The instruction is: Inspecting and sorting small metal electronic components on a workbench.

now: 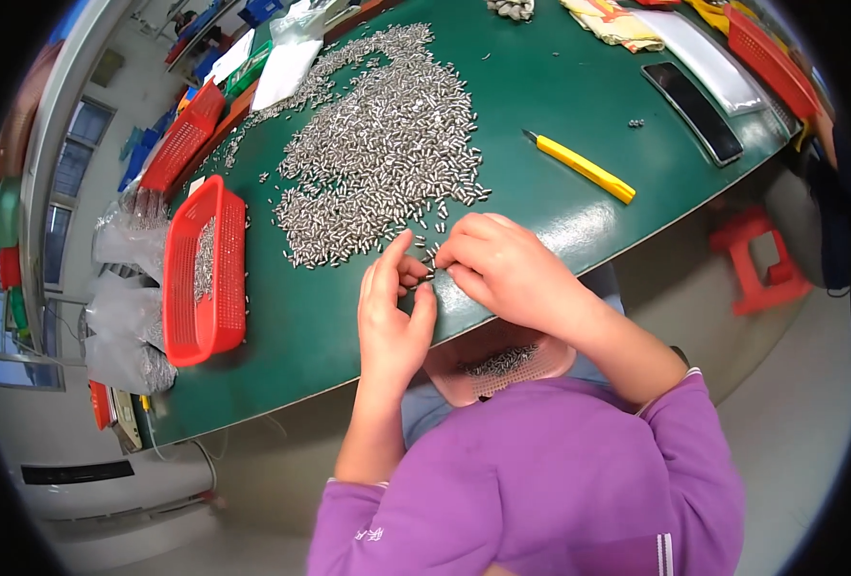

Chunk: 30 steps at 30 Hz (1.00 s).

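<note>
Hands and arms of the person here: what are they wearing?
Both hands, left and right, are bare: no gloves, and no rings that can be made out. The purple sleeves are pushed up, baring the forearms; the right cuff shows thin white stripes, and the left sleeve carries a small white marking.

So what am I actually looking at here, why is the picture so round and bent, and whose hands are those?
No machine here: a person wears a wide-angle camera on the head, looking down, so straight edges bend near the rim. The purple sleeves are the wearer's own arms. The left hand and right hand meet at the edge of a green table, pinching at small metal pins from a big loose pile. What exactly the fingers grip is too small to tell. A red basket on the left holds more pins, a pink basket sits in the lap, and a yellow utility knife and a dark phone lie to the right.
</note>
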Tool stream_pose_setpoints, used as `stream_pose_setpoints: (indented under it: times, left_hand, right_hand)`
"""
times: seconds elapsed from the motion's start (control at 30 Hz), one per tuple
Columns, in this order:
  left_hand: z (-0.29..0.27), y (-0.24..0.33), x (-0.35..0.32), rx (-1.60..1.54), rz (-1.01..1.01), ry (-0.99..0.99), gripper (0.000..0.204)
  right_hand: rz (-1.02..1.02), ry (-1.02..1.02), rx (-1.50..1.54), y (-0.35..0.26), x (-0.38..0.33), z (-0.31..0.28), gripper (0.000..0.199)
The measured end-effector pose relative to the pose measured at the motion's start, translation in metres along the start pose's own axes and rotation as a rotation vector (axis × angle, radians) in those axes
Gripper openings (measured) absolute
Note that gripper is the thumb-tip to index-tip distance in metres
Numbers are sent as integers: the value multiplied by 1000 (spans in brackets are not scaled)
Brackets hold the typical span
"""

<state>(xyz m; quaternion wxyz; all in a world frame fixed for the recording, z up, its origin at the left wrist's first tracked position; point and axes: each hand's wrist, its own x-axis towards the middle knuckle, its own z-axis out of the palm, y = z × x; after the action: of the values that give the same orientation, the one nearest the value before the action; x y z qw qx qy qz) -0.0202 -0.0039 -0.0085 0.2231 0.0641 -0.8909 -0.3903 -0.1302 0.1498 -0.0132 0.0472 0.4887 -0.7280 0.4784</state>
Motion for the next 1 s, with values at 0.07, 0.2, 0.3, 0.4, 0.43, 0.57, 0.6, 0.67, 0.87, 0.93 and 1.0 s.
stream_pose_setpoints:
  times: [0.07, 0.2, 0.3, 0.4, 0.43, 0.57, 0.6, 0.67, 0.87, 0.93, 1.0]
  left_hand:
    - [1, -1, -1, -5, 16, 21, 62]
    - [3, 1, -1, -30, -9, 18, 60]
    - [-1, 7, 2, 29, 44, 16, 58]
    - [-4, -8, -10, -18, -76, 61, 57]
    - [-5, -7, -8, 3, -33, 50, 57]
    - [5, 0, 0, 18, 10, 19, 56]
    - [4, -1, 1, 16, 23, 24, 56]
    - [4, -1, 0, -4, 20, 28, 55]
    - [3, -2, 0, -13, 10, 28, 53]
    - [3, 0, 1, -14, 13, 25, 51]
    - [4, -1, 2, -15, 26, 30, 51]
  right_hand:
    - [-11, 8, -9, 0, -2, 0, 13]
    - [8, 39, 171, -4, 0, -10, 12]
    - [-113, 123, 590, -51, -2, -46, 12]
    - [16, -28, 1243, -111, -16, -91, 8]
    - [-197, -159, 1484, -118, -23, -103, 15]
    - [-373, -190, 1638, -138, -39, -131, 20]
    - [-355, -159, 1627, -139, -39, -133, 20]
    - [-300, -93, 1606, -146, -42, -136, 18]
    - [-159, 89, 1524, -163, -53, -133, 18]
    - [-302, 572, 1585, -186, -32, -87, 19]
    - [-294, 542, 1569, -189, -31, -86, 20]
